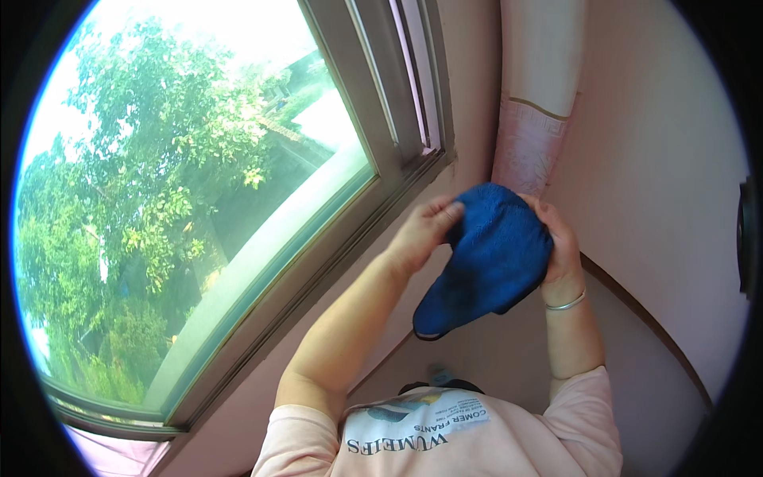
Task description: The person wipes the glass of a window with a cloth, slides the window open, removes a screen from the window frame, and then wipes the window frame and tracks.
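Observation:
A soft blue cloth piece point(497, 238) is held up between my two hands, in front of my chest. Its top is rounded, and it narrows toward the lower left to a tip with a dark edge or loop. A dark patch shows near its lower middle; its exact kind I cannot tell. My left hand point(429, 226) pinches its upper left edge between thumb and fingers. Along the right side, my right hand point(560, 242) grips it, with most of the fingers hidden behind the cloth. A silver bangle point(567, 302) circles my right wrist.
At the left a large window point(350, 230) has a metal frame and sill, with trees point(167, 135) outside. A pale pipe-like column point(540, 63) with a pink patterned lower part rises in the wall corner. A dark object point(745, 238) is on the right wall.

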Demonstrator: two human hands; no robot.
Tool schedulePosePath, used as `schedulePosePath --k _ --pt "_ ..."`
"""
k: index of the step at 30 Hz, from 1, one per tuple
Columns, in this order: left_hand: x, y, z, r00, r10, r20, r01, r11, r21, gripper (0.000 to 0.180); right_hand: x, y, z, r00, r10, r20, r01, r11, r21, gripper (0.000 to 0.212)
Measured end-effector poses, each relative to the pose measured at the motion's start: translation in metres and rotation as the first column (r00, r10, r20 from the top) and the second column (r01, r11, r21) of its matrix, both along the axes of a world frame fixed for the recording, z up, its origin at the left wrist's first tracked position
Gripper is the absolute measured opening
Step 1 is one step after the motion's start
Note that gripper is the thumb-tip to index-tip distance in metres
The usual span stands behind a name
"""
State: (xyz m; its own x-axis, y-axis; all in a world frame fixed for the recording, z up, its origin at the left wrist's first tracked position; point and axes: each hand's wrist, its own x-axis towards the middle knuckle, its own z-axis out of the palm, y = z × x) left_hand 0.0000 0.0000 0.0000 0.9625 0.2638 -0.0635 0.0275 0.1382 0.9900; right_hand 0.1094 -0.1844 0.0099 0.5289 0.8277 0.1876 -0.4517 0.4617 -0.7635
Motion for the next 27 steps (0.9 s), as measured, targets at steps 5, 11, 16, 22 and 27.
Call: schedulePosePath --k 5,11,16,22,27 --pt "-0.03 0.012 0.059 0.968 0.175 0.181 -0.119 0.952 -0.283 0.025 0.009 0.005 0.01 0.98 0.135 -0.149 -0.117 0.985 0.124 0.046" --pt "-0.041 0.015 0.107 0.953 0.247 0.177 -0.272 0.953 0.134 0.022 -0.02 0.031 -0.028 0.94 0.042 0.337 -0.015 0.996 -0.083 0.036" --pt "-0.073 -0.001 0.12 0.917 0.218 0.334 -0.389 0.307 0.869 0.02 -0.03 0.044 -0.046 0.041 0.075 0.996 0.816 0.573 -0.077 0.024" --pt "-0.107 -0.033 0.078 0.977 -0.017 0.212 -0.205 -0.333 0.92 0.01 -0.137 0.081 -0.085 0.983 0.141 0.12 -0.06 0.856 -0.514 0.024" --pt "-0.16 -0.08 0.027 0.981 -0.195 0.015 -0.095 -0.408 0.908 0.023 -0.154 0.082 -0.061 0.642 0.084 0.762 0.249 0.917 -0.311 0.02"
